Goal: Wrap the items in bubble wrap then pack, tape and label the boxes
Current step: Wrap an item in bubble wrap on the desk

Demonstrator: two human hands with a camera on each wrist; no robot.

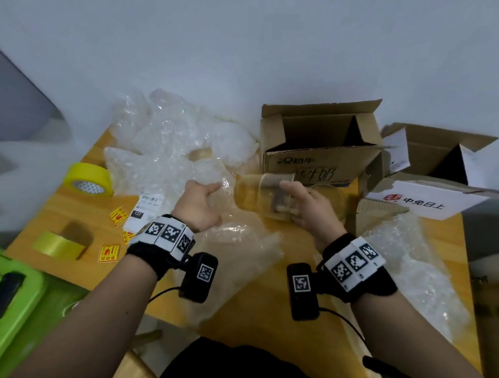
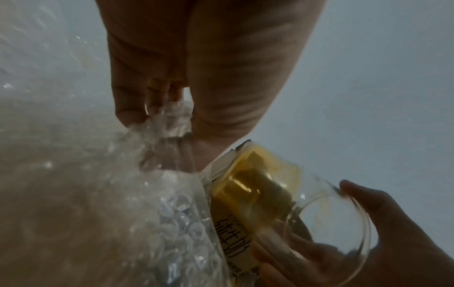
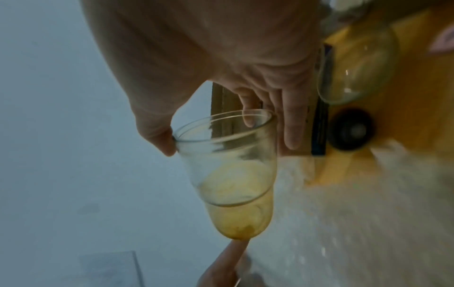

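Observation:
My right hand (image 1: 289, 203) grips a clear drinking glass (image 1: 258, 195) near its rim and holds it on its side above the yellow table (image 1: 264, 315). In the right wrist view the thumb and fingers (image 3: 291, 126) clasp the rim of the glass (image 3: 228, 169). My left hand (image 1: 213, 194) is just left of the glass and pinches a bunched edge of a bubble wrap sheet (image 1: 238, 255). The left wrist view shows that pinch on the bubble wrap (image 2: 169, 120), with the glass (image 2: 294, 209) beside it. An open cardboard box (image 1: 318, 146) stands behind the glass.
A second open box (image 1: 437, 162) stands at the right, with another glass (image 3: 356, 64) on the table beside my right hand. More bubble wrap (image 1: 181, 138) is piled at the back left and along the right edge. Tape rolls (image 1: 88, 179), yellow stickers (image 1: 109, 253) and a green bin (image 1: 8, 296) are at the left.

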